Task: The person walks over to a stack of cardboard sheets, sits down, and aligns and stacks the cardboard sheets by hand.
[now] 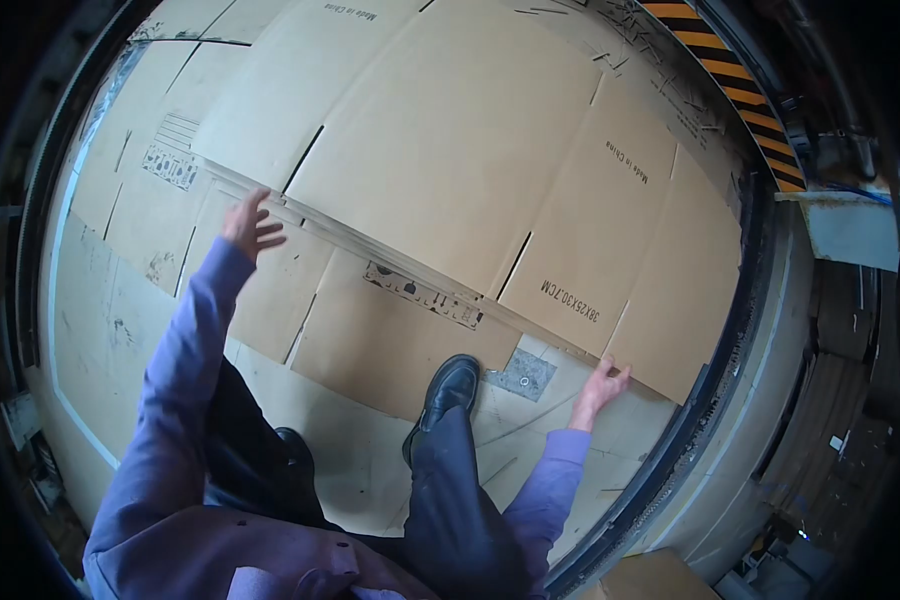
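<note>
A stack of flattened cardboard cartons lies in front of me, its top sheet printed "Made in China" and "38X25X30.7CM". At the stack's near left edge is my left hand, fingers spread and holding nothing. My right hand is at the near right edge, with thumb and fingers bent against the rim of the cardboard; the fingertips are partly hidden. Beneath the stack, more flat cardboard with printed symbols juts out toward my feet.
My black shoe stands on the lower cardboard's near edge. A dark raised rail curves along the right side. Black and orange warning stripes mark a frame at the upper right. Another cardboard piece shows at the bottom right.
</note>
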### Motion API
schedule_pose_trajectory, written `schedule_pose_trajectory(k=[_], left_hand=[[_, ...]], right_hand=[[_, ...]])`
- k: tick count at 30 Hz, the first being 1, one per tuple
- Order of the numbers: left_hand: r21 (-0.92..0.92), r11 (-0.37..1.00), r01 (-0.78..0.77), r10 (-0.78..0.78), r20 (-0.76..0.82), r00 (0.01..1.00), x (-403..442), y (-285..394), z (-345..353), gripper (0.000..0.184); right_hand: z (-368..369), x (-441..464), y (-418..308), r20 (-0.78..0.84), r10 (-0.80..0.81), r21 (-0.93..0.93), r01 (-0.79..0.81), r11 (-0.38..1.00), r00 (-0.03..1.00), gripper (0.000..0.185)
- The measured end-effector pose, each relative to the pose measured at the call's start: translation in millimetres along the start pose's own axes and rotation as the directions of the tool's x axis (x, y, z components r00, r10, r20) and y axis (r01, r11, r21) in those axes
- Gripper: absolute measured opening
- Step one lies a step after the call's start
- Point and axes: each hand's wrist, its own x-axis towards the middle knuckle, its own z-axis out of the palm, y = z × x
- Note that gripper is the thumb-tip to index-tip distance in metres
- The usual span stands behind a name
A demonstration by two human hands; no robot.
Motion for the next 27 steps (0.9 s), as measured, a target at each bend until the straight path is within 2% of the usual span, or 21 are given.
schedule_pose_trajectory(k=[1, 3, 4, 7, 8, 9, 10, 12, 14, 16, 17, 19, 20, 23, 25, 27], left_hand=[[0.006, 0.999, -0.041, 0.041, 0.117, 0.992, -24.8, -6.0, -3.9, 0.069], [0.026, 0.994, -0.107, 0.103, 0.123, 0.987, -57.4, -22.6, 0.2, 0.061], [0.057, 0.995, -0.085, 0.073, 0.184, 0.980, -67.1, -26.8, 5.1, 0.061], [0.062, 0.997, -0.051, 0.027, 0.339, 0.940, -79.0, -23.2, 15.2, 0.070], [0.048, 0.998, -0.039, 0.017, 0.383, 0.924, -80.1, -22.7, 15.1, 0.074], [0.016, 1.000, 0.003, -0.008, 0.345, 0.939, -77.7, -22.0, 13.3, 0.080], [-0.016, 0.999, 0.037, -0.031, 0.305, 0.952, -72.2, -19.5, 12.2, 0.086], [-0.057, 0.997, 0.050, -0.034, 0.251, 0.967, -60.4, -16.7, 3.1, 0.104], [-0.099, 0.994, 0.038, -0.017, 0.198, 0.980, -45.0, -12.6, -4.7, 0.105], [-0.101, 0.995, 0.024, -0.009, 0.145, 0.989, -35.8, -9.9, -7.8, 0.100], [-0.077, 0.997, 0.010, 0.007, 0.218, 0.976, -31.9, -8.7, -8.7, 0.097], [-0.031, 0.999, -0.022, 0.032, 0.366, 0.930, -23.1, -7.2, -12.3, 0.090], [-0.033, 0.999, 0.003, 0.010, 0.373, 0.928, -16.6, -11.4, -13.6, 0.077], [0.043, 0.992, -0.115, 0.111, 0.087, 0.990, -1.1, -23.5, -1.9, 0.068], [0.085, 0.974, -0.210, 0.198, 0.134, 0.971, 15.3, -24.0, 1.5, 0.055], [0.189, 0.949, -0.251, 0.238, 0.087, 0.967, 15.4, -13.9, 16.5, 0.048]], right_hand=[[5.8, -3.5, 2.6, -0.015, -0.024, -0.010, 0.024, 1.000, 1.000, 0.066], [14.6, -9.5, 14.4, -0.040, -0.077, -0.039, 0.075, 0.996, 0.996, 0.066], [10.3, -13.7, 5.2, -0.001, -0.033, -0.060, 0.032, 0.998, 0.999, 0.067], [6.8, -9.9, 14.2, 0.035, -0.034, 0.097, 0.031, 0.995, 0.999, 0.072], [-0.1, -12.9, 10.8, 0.074, 0.074, 0.316, -0.094, 0.944, 0.995, 0.075], [-7.2, -14.7, 6.0, 0.143, 0.164, 0.510, -0.215, 0.833, 0.976, 0.079], [-13.5, -18.5, -6.1, 0.235, 0.233, 0.671, -0.331, 0.664, 0.944, 0.083], [-25.7, -18.1, -11.9, 0.319, 0.270, 0.806, -0.410, 0.427, 0.908, 0.089], [-33.1, -10.7, -16.2, 0.417, 0.299, 0.863, -0.477, 0.166, 0.858, 0.095], [-35.7, -8.0, -15.9, 0.400, 0.278, 0.861, -0.462, 0.214, 0.874, 0.090], [-38.5, -7.4, -15.5, 0.389, 0.270, 0.858, -0.454, 0.242, 0.880, 0.088], [-19.9, 7.1, 27.9, 0.369, 0.249, 0.792, -0.443, 0.420, 0.896, 0.080], [-13.7, 14.5, 44.8, 0.361, 0.235, 0.749, -0.430, 0.503, 0.903, 0.077], [-10.7, 16.5, 31.5, 0.255, 0.453, 0.735, -0.476, 0.483, 0.854, 0.056], [-11.4, 17.8, 16.8, 0.192, 0.481, 0.647, -0.479, 0.593, 0.855, 0.058], [-9.0, 24.8, 8.6, 0.143, 0.495, 0.547, -0.485, 0.682, 0.857, 0.062]])
